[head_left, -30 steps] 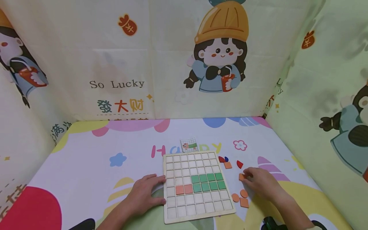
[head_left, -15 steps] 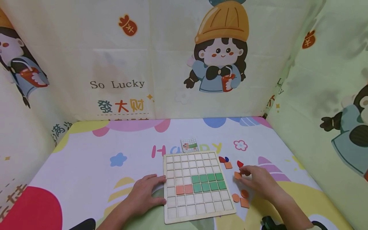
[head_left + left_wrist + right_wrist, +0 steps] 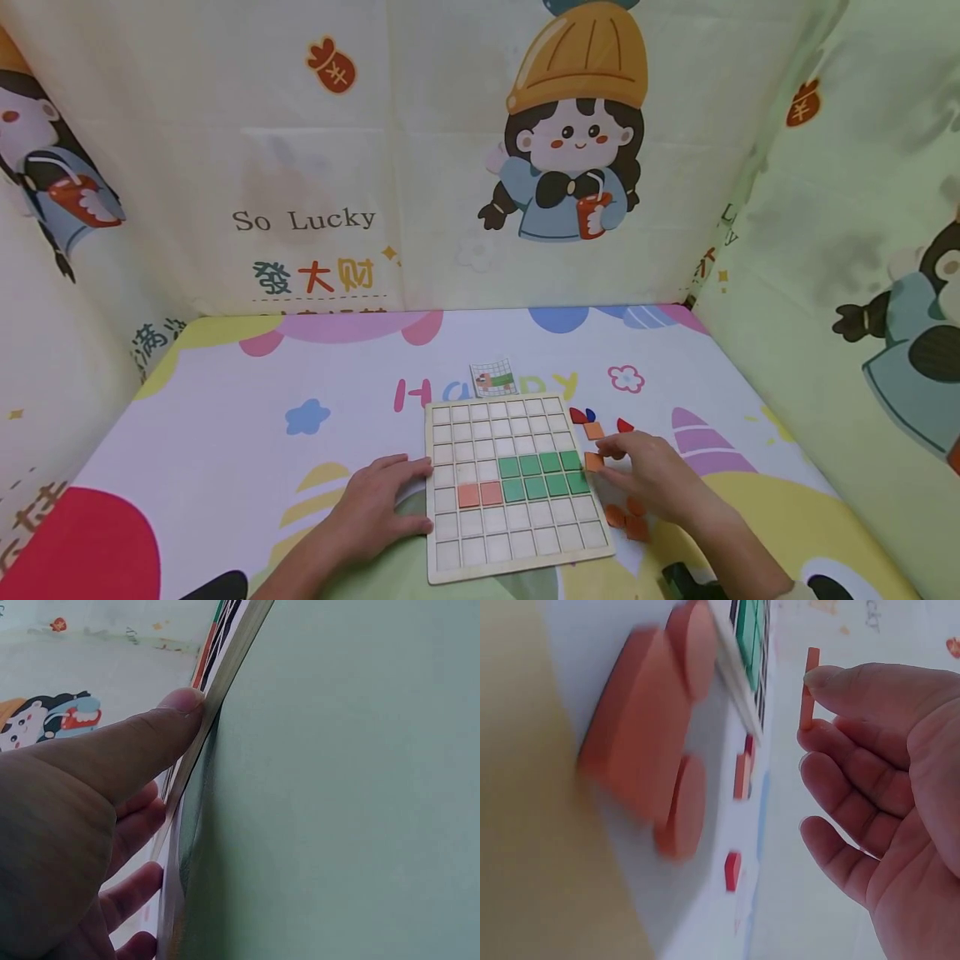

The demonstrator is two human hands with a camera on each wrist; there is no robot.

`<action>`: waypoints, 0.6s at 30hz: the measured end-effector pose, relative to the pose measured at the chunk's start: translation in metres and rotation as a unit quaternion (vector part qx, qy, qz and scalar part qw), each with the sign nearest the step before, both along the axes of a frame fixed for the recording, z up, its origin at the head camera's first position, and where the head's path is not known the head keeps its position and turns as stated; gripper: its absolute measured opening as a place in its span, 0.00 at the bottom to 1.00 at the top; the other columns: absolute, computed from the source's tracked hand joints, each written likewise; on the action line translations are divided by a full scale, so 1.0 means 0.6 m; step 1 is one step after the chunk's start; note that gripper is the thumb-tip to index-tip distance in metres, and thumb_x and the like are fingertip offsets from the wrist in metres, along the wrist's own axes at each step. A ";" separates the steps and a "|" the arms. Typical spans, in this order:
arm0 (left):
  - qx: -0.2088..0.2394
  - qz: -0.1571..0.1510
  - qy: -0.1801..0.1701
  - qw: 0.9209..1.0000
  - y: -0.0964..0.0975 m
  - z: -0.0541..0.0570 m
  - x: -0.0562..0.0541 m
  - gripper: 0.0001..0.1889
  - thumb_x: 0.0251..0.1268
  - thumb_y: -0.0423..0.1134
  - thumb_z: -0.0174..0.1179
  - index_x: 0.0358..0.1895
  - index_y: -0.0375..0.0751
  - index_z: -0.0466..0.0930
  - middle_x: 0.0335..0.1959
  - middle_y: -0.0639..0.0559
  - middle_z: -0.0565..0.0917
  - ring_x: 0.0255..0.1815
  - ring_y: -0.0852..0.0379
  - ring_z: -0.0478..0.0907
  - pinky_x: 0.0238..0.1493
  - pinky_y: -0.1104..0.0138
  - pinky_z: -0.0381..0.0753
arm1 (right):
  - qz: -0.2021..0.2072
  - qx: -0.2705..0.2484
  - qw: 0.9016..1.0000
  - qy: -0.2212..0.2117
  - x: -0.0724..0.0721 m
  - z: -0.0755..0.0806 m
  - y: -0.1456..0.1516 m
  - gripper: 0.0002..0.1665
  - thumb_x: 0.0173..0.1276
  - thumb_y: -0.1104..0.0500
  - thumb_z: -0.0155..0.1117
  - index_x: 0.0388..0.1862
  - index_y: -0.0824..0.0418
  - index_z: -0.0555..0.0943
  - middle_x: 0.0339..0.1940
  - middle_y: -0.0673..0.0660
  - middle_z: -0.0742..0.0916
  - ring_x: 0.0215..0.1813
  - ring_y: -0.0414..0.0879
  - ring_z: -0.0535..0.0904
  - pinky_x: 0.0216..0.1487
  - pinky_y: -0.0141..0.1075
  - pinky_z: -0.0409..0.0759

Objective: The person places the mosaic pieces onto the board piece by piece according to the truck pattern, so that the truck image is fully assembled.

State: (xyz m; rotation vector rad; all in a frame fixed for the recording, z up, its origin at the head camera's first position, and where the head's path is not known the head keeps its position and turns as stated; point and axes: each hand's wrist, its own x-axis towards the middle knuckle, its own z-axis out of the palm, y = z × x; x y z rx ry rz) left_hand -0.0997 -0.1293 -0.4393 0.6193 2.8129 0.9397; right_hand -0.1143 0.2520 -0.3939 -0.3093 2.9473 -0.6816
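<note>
– Tips for guiding that orange tile (image 3: 593,462)?
– Pinched nicely between thumb and forefinger of the right hand (image 3: 656,479), roughly level, raised at the board's (image 3: 497,548) right edge. Stay light, avoid tilting.
– And with the left hand (image 3: 375,507)?
– Loosely spread, gripping nothing, just touching the left edge. Steady without pushing.

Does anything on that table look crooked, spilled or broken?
Nothing looks spilled or broken. The grid board sits slightly askew to the far edge of the table, and loose pieces lie scattered along the board's right side, which looks a little untidy. The green tiles and pink tiles sit neatly in cells.
</note>
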 end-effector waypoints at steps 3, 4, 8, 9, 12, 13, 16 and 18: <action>0.001 0.001 -0.006 1.000 0.001 -0.001 0.000 0.33 0.50 0.53 0.76 0.61 0.46 0.80 0.64 0.55 0.78 0.69 0.40 0.66 0.65 0.38 0.63 | 0.008 -0.004 1.000 -0.001 -0.002 0.000 -0.014 0.19 0.63 0.51 0.74 0.50 0.59 0.86 0.42 0.48 0.86 0.49 0.50 0.80 0.53 0.51 0.80; 0.000 0.002 -0.007 1.000 0.001 -0.002 -0.001 0.33 0.50 0.53 0.76 0.61 0.46 0.80 0.64 0.55 0.78 0.69 0.40 0.66 0.65 0.38 0.63 | 0.015 -0.006 1.000 0.003 -0.003 0.001 -0.018 0.19 0.63 0.51 0.74 0.50 0.59 0.86 0.42 0.48 0.86 0.48 0.50 0.80 0.53 0.50 0.80; -0.003 0.004 -0.010 1.000 0.002 -0.003 -0.003 0.32 0.51 0.53 0.75 0.61 0.47 0.80 0.64 0.55 0.78 0.69 0.41 0.66 0.65 0.39 0.63 | 0.043 -0.010 0.999 0.032 -0.004 0.000 -0.032 0.17 0.64 0.54 0.74 0.49 0.60 0.86 0.40 0.47 0.86 0.46 0.48 0.82 0.51 0.49 0.81; -0.004 0.005 -0.010 1.000 0.002 -0.003 -0.003 0.32 0.51 0.52 0.75 0.61 0.47 0.80 0.64 0.55 0.78 0.69 0.41 0.66 0.65 0.39 0.63 | 0.049 -0.010 0.998 0.037 -0.004 0.000 -0.036 0.17 0.64 0.54 0.74 0.48 0.60 0.86 0.40 0.46 0.86 0.46 0.47 0.82 0.51 0.48 0.81; -0.005 0.005 -0.009 1.000 0.002 -0.002 -0.002 0.32 0.51 0.52 0.75 0.60 0.47 0.80 0.64 0.56 0.78 0.69 0.41 0.66 0.65 0.39 0.63 | 0.065 -0.007 0.997 0.051 -0.007 0.000 -0.049 0.16 0.63 0.55 0.75 0.48 0.60 0.86 0.40 0.45 0.85 0.45 0.45 0.82 0.49 0.45 0.83; -0.005 0.006 -0.009 1.000 0.002 -0.001 -0.002 0.32 0.51 0.53 0.76 0.60 0.47 0.80 0.64 0.56 0.78 0.69 0.41 0.66 0.65 0.39 0.63 | 0.073 -0.007 0.996 0.058 -0.007 0.000 -0.053 0.17 0.63 0.55 0.75 0.48 0.60 0.86 0.40 0.45 0.85 0.44 0.44 0.82 0.48 0.44 0.83; -0.004 0.007 -0.012 1.000 0.002 -0.001 -0.001 0.33 0.50 0.53 0.76 0.60 0.47 0.80 0.64 0.55 0.79 0.69 0.41 0.66 0.65 0.39 0.63 | 0.095 -0.004 0.992 0.081 -0.010 -0.001 -0.063 0.16 0.63 0.57 0.75 0.48 0.60 0.86 0.39 0.45 0.85 0.43 0.43 0.81 0.47 0.41 0.83; -0.004 0.008 -0.017 1.000 0.002 -0.001 0.000 0.33 0.50 0.54 0.76 0.61 0.47 0.80 0.64 0.56 0.78 0.69 0.41 0.66 0.65 0.38 0.63 | 0.109 -0.002 0.990 0.091 -0.010 0.000 -0.068 0.14 0.64 0.56 0.74 0.47 0.60 0.86 0.39 0.45 0.85 0.43 0.43 0.81 0.46 0.40 0.83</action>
